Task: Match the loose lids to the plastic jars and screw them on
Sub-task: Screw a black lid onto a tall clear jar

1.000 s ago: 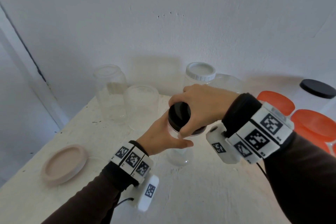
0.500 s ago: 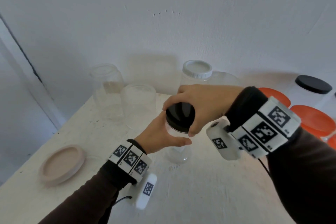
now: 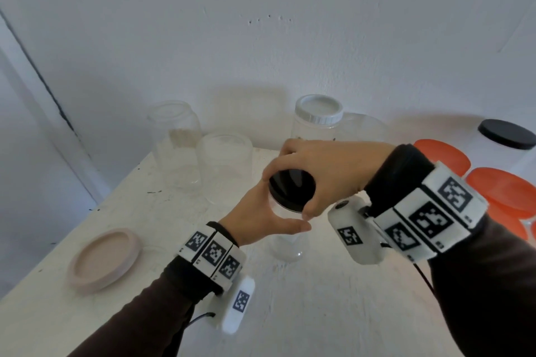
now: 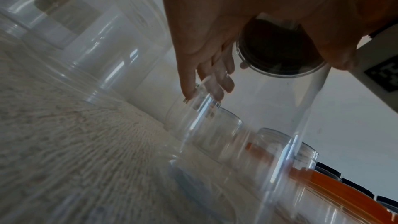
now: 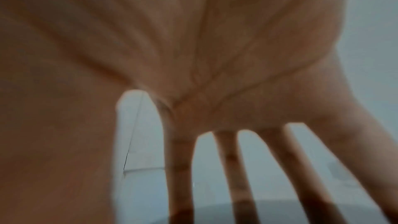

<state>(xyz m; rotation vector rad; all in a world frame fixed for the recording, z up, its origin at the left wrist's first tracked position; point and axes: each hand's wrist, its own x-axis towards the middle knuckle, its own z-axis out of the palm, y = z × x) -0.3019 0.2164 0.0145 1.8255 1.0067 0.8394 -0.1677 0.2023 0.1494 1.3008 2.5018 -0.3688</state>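
Plain white wall (image 3: 261, 38) behind, with soft shadows low down. White, rough-painted table (image 3: 319, 313), scuffed and speckled dark. Pale door frame (image 3: 43, 113) at left, dark gap along its edge.

1. The held jar (image 3: 285, 243) is clear, smooth plastic with bright glints; its black lid (image 3: 291, 189) looks smooth with a dull sheen.
2. The table (image 3: 319, 313) has a white, rough, matt top with streaky, scuffed paint.
3. At 9 o'clock from the jar, the beige lid (image 3: 103, 259) is matt plastic.
4. At 3 o'clock, the orange lids (image 3: 504, 188) are smooth, slightly shiny plastic.
5. The wall (image 3: 261, 23) is matt white.
6. The sleeves (image 3: 478, 298) are dark matt cloth.
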